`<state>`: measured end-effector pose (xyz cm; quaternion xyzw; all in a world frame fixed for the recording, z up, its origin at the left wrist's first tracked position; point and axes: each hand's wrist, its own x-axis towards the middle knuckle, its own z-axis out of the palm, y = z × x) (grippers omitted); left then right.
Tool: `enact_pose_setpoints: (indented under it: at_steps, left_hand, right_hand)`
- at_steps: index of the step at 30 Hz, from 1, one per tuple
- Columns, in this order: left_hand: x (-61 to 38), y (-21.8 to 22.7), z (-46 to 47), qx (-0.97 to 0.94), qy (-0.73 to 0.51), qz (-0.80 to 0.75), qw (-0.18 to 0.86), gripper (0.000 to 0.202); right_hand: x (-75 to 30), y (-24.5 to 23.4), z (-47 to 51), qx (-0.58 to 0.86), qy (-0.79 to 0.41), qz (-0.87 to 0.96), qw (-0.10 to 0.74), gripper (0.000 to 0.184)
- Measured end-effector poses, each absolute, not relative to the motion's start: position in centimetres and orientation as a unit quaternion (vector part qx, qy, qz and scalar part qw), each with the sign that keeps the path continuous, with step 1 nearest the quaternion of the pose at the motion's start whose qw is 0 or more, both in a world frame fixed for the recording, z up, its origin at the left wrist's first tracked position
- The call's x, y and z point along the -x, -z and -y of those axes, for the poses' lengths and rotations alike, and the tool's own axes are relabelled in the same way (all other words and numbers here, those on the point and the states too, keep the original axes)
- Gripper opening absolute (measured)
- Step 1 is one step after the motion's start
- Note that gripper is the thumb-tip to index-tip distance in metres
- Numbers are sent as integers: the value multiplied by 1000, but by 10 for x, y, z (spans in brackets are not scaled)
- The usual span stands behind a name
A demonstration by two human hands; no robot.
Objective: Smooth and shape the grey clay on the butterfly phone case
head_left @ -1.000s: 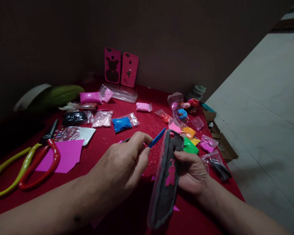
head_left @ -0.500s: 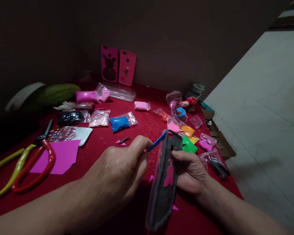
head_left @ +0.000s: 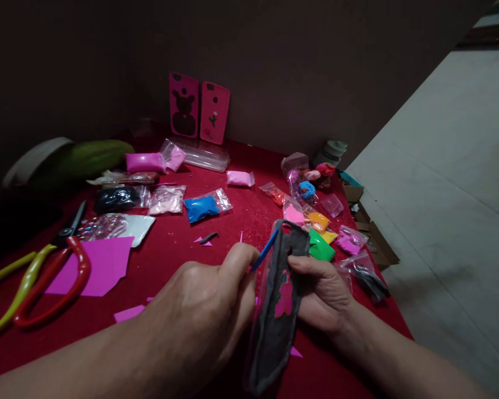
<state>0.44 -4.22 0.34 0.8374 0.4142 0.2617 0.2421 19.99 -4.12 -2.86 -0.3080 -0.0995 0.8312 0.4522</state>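
- The left hand (head_left: 203, 305) has its grip pinched shut on a thin blue stick (head_left: 265, 250), whose tip meets the upper edge of the grey phone case (head_left: 276, 316).
- The right hand (head_left: 322, 293) grips that case from behind and holds it on edge over the red bench (head_left: 170, 255), seemingly to brace it against the stick.
- Further off lie the scissors (head_left: 50, 277), pink paper (head_left: 100, 266) and a blue clay bag (head_left: 203, 208).
- Two pink cases (head_left: 199, 111) lean on the wall, faces outward.

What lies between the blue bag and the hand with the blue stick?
Head view: a small dark sliver and a pink scrap on the red cloth, between blue bag and left hand.
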Motion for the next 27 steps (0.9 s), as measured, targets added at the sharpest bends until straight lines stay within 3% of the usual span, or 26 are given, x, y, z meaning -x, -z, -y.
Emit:
enact_pose_setpoints:
  at_steps: [11,27]
  left_hand:
    - [1,-13,37,-824,-303,-386,283,14]
    - [-1,-25,36,-788,-264,-408,377,19]
  right_hand:
    - [-200,23,41,316,-823,93,463,21]
    - [-199,22,43,313,-824,103,462,22]
